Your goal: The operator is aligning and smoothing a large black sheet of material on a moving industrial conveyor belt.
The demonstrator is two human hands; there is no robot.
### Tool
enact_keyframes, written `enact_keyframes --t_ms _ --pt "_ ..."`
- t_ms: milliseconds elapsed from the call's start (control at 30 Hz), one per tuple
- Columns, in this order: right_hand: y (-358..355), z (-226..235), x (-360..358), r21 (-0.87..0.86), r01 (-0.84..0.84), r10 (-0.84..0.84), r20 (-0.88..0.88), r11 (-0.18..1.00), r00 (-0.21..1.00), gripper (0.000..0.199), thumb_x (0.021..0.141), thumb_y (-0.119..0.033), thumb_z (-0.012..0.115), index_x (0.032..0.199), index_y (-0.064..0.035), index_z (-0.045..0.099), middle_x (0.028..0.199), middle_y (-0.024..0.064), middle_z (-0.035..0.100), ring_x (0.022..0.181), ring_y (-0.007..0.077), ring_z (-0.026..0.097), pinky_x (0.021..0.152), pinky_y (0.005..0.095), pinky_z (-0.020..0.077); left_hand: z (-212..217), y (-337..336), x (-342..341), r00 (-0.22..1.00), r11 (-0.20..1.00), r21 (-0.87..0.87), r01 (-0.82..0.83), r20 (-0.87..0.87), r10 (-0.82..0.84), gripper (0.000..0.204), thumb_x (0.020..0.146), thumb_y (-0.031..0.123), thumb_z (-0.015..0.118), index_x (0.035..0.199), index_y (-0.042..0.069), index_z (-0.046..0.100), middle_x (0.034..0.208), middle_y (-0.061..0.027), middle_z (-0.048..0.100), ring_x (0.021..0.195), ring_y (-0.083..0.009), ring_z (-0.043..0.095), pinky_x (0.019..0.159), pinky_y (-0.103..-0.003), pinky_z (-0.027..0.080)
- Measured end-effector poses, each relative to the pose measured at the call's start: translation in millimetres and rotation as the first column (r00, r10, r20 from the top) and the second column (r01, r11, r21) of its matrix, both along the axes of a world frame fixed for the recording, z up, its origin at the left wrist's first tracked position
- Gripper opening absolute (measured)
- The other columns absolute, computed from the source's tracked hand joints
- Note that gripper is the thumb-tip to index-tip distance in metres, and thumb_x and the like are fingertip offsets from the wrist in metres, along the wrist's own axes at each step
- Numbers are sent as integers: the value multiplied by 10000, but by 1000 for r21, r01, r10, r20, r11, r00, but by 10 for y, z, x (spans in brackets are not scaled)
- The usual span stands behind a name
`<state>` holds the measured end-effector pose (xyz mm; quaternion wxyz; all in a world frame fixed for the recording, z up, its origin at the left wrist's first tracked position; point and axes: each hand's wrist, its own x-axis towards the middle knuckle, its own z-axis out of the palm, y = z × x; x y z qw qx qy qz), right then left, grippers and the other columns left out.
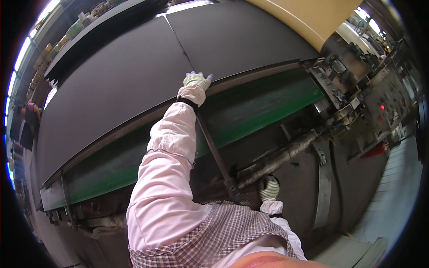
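My left hand [196, 81], in a pale striped glove, reaches forward to the near edge of a wide dark sheet [120, 76]. Its fingers are spread and rest at that edge, by the thin seam [178, 42] where a second dark sheet [241, 38] adjoins. My right hand [269, 190], gloved alike, is low by my apron, close to the end of a worn roller [286, 157]. Its fingers are dark and partly hidden, so I cannot make out whether they grip anything.
Below the sheets runs a green belt [263, 111], with a metal bar [214, 149] slanting toward my apron. Yellow machine housing [308, 18] stands at far right, above machinery and a panel with a red light [382, 107]. Another person [31, 116] stands at far left.
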<state>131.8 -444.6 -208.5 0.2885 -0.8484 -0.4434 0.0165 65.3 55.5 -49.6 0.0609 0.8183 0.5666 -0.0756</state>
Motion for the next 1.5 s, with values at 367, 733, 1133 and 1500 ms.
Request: enact_keyframes --t_ms 367,733,1133,1500 --pt "20 87 -25 46 9 -11 43 999 999 152 734 -202 633 824 -83 605 778 155 602 734 368 578 663 497 456 -256 419 -2885 911 892 209 -401 192 364 677 912 567 454 1388 85 445 1441 -173 409 1354 -324 351 1126 -425 271" --pt "3 34 -71 -60 65 -63 35 996 997 212 790 -259 606 906 -82 618 890 167 621 834 370 594 729 502 466 -286 277 -2607 990 984 144 -104 109 89 659 875 628 438 1186 80 632 1258 -170 571 1183 -339 519 1010 -441 410" --pt "36 187 -122 -148 99 -103 -19 984 994 219 779 -245 625 913 -73 633 902 183 626 845 387 598 756 485 475 -318 162 -3050 955 936 249 -249 227 193 599 895 604 427 1227 144 620 1272 -138 567 1183 -347 510 1016 -446 398" --pt "13 203 -87 -114 69 -71 -20 991 997 221 781 -260 626 897 -72 633 884 179 623 847 369 592 746 483 456 -173 -6 -1548 988 984 181 -2 152 -26 648 923 619 332 1161 112 658 1228 -158 585 1130 -356 535 1004 -445 407"
